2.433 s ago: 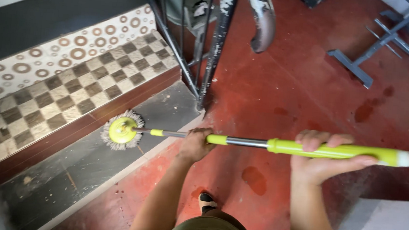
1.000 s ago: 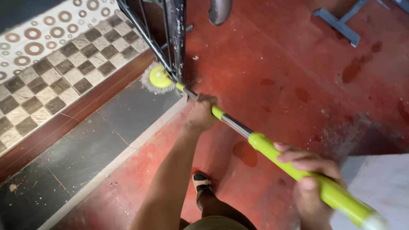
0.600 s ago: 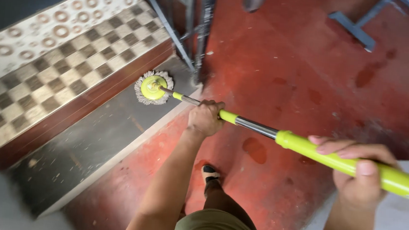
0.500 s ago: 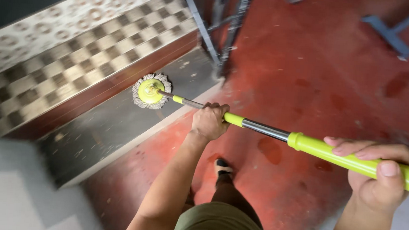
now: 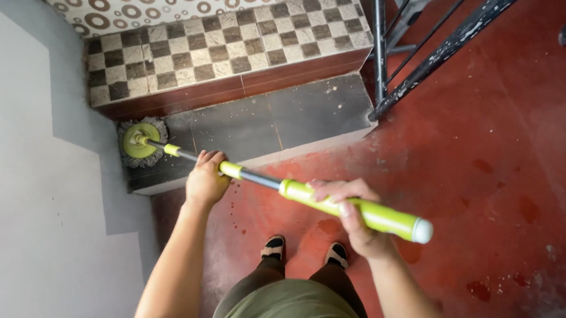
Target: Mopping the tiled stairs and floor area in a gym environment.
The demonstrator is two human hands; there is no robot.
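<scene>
A person grips a lime-green mop (image 5: 307, 195) with both hands: left hand (image 5: 206, 179) closed low on the shaft for guidance, right hand (image 5: 352, 214) wrapped near the handle's end for leverage. Its round head (image 5: 141, 142) presses into the corner of a dark step (image 5: 279, 115) beside the grey wall (image 5: 22, 180).

Dark metal frame (image 5: 430, 53) cut off by top edge; forearms by bottom edge.

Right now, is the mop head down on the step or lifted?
Down: the mop head lies flat on the dark step, strands spread around its disc, by the wall.
</scene>
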